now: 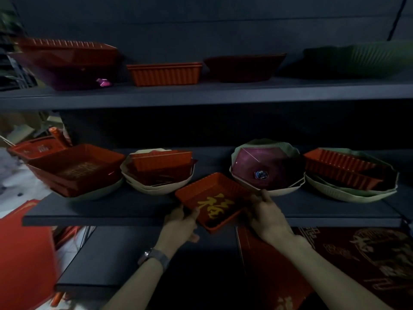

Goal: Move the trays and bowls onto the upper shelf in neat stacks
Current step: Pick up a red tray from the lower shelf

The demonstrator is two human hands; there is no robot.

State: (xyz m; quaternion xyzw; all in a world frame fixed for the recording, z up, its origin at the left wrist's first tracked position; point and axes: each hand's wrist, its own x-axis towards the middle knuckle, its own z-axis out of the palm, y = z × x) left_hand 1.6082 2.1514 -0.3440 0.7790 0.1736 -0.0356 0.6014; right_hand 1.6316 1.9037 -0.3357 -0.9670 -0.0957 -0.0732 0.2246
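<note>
**A:** Where is our red tray (214, 198) with the gold sign?

**B:** At the front of the lower shelf (100, 211). It is tipped, and one corner pokes out past the edge. We cannot tell if it touches the shelf.

**A:** Are we holding it?

**B:** Yes. Our left grip (181, 222) pinches the left rim with the thumb on top. Our right grip (268, 213) is curled on the right rim, just beside the pale bowl (288, 189).

**A:** Will it be heavy?

**B:** We think not. It looks like thin, stiff plastic, so it should be light and maybe a bit slippy. It is empty, so nothing can spill. Holding it by two rims, one on each side, seems best to keep it flat on the way up.

**A:** What is in the bowls down here?

**B:** The pale bowl has a purple bowl (263, 162) in it. The cream bowls (145, 186) hold crooked red trays. The green bowls (348, 195) hold ribbed trays (339, 168). On the left, a tray pile (76, 166) sits on one more bowl.

**A:** And up top?

**B:** The upper shelf (223, 95) has an orange ribbed stack (165, 74), a dark red bowl (243, 66) and a big green bowl (357, 61). At the left end, red trays (67, 50) sit on a purple bowl.
</note>
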